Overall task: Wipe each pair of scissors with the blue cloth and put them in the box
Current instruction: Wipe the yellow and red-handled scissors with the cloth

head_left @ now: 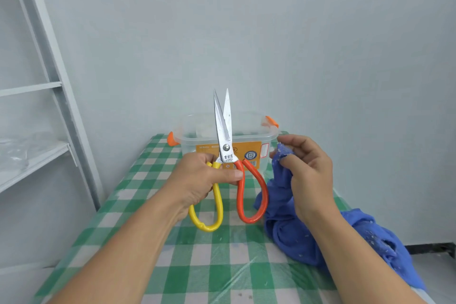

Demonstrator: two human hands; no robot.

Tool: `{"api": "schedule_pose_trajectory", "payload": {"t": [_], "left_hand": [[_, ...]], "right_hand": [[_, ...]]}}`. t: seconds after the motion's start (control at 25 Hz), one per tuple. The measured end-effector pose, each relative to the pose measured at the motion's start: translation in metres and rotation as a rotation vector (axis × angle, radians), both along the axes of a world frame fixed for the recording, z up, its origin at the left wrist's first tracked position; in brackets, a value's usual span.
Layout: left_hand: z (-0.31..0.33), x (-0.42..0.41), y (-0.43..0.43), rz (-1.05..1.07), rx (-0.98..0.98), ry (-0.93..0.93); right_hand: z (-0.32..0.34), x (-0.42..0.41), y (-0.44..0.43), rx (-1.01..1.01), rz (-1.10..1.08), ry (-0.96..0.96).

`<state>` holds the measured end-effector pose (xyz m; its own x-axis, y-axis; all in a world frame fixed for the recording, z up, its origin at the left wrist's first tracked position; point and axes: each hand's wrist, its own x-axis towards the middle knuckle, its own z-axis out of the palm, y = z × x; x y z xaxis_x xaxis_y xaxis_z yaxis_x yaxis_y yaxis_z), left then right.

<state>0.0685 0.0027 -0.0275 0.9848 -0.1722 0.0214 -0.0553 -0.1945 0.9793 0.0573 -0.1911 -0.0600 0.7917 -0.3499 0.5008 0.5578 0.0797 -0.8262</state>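
Observation:
My left hand (206, 177) grips a pair of scissors (223, 128) near the pivot, blades pointing up and slightly apart. One handle loop is yellow, the other orange-red. My right hand (307, 175) pinches a blue cloth (288, 227) between thumb and fingers, a short way to the right of the scissors and apart from them. The cloth hangs down and trails across the table to the right. Behind the scissors stands a clear plastic box (249, 140) with orange clips and an orange label, its lid off.
A table with a green-and-white checked cover (212, 261) lies under both hands, against a pale wall. A white shelf frame (49, 86) stands at the left. The table's right edge runs under the trailing cloth.

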Motion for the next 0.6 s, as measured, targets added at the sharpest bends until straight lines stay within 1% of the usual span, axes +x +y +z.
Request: {"api": "schedule_pose_trajectory", "payload": {"t": [0.08,0.2,0.32,0.44,0.6], "left_hand": [[0.000,0.000,-0.004,-0.008,-0.008,-0.014],[-0.003,0.003,-0.004,0.007,-0.034,-0.026],[-0.006,0.005,0.002,-0.007,-0.031,0.007],[-0.010,0.005,0.006,-0.039,-0.016,0.035],[-0.017,0.005,0.006,-0.066,0.011,0.008]], "right_hand": [[0.001,-0.001,-0.003,-0.013,0.022,-0.001],[0.003,-0.002,-0.002,-0.152,0.027,0.006],[0.008,-0.004,0.003,-0.267,0.028,-0.007],[0.010,-0.008,0.006,-0.305,0.100,0.018],[0.006,-0.009,0.015,-0.298,0.211,0.007]]}}
